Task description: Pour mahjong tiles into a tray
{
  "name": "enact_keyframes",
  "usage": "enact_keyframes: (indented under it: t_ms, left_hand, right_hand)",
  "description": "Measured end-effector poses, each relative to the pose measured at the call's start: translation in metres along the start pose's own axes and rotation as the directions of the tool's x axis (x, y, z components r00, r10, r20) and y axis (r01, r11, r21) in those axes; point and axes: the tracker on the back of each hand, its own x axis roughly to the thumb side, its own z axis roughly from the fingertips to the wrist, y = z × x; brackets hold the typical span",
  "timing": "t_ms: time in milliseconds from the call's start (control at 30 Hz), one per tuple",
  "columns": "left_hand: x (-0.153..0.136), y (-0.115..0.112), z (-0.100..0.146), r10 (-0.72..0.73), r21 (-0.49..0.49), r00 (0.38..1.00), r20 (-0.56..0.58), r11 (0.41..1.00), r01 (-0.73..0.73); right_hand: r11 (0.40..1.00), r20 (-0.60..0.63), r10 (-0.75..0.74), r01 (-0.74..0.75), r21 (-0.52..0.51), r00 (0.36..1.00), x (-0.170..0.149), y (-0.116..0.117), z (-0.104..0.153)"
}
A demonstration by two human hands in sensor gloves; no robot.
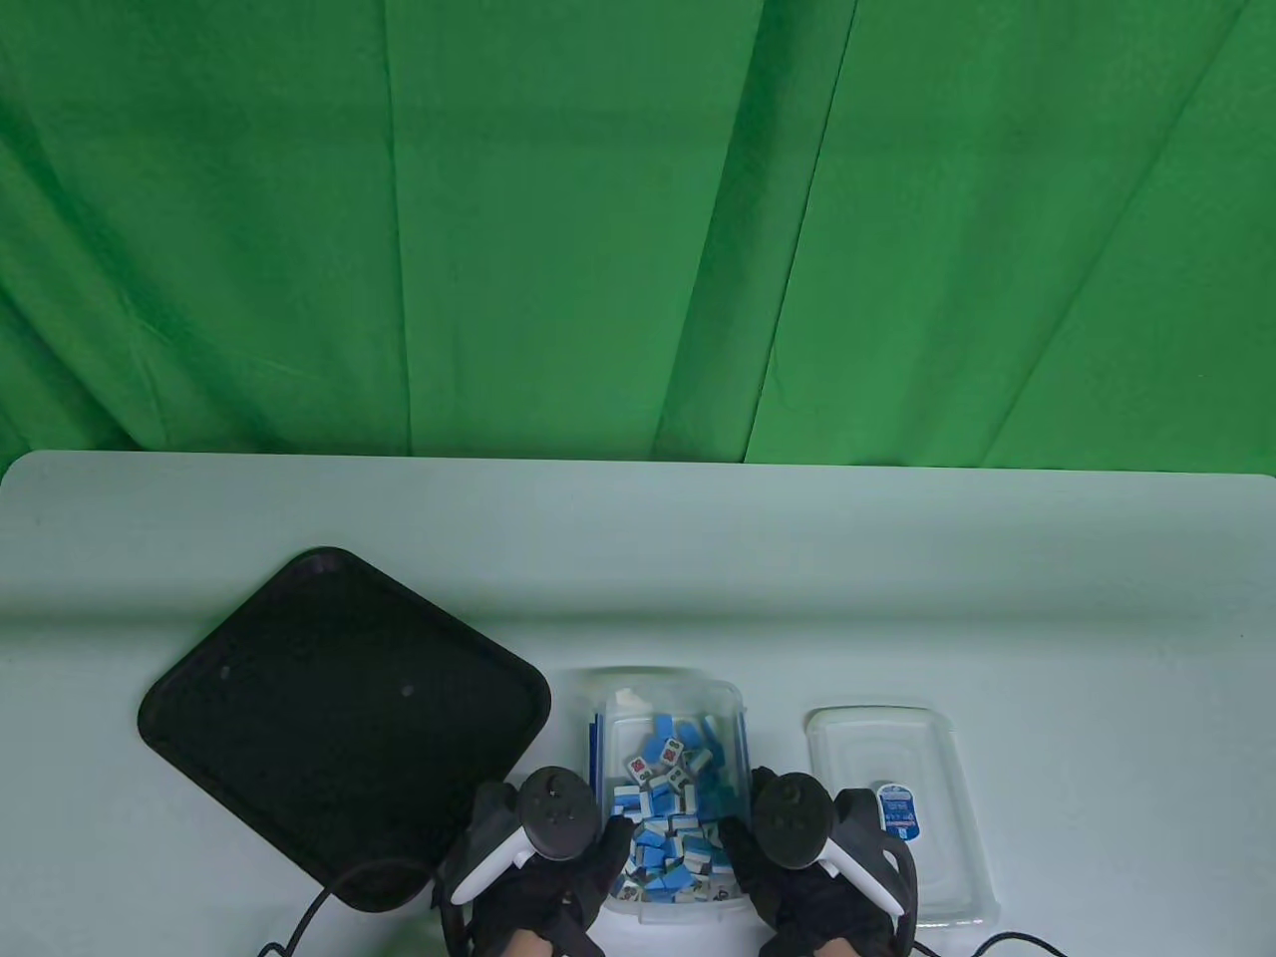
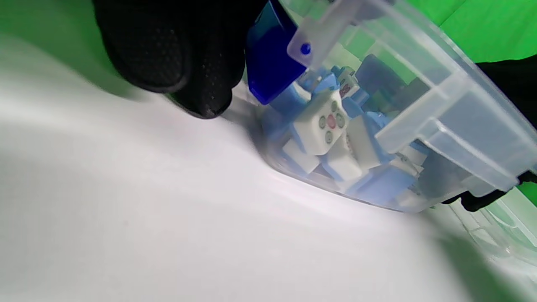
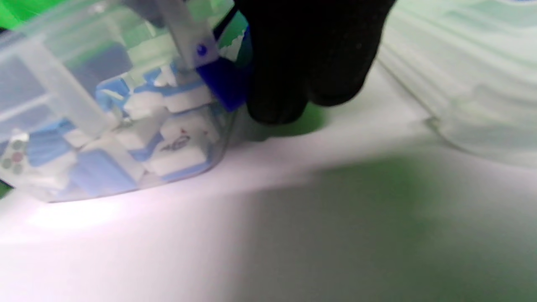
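While the left hand and right hand grip opposite sides of the open box of mahjong tiles beside the black tray, lift level, then tip gently leftward over it.

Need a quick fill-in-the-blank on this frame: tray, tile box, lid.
The mahjong tiles lie in a clear ____.
The black tray holds ____ tiles.
The lid lies on the box's ____ side in the table view.
The left hand and right hand flank the ____.

Missing: box; no; right; box
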Motion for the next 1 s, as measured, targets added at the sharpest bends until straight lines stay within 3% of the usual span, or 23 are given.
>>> enact_keyframes:
  t_ms: [1000]
  left_hand:
    - [-0.0064, -0.0021, -0.0003, 0.043, 0.039, 0.996, 0.077, 0.998, -0.046]
  right_hand:
    - [1.0, 0.011, -0.018, 0.018, -0.024, 1.0, 0.0005, 0.0023, 0.0006]
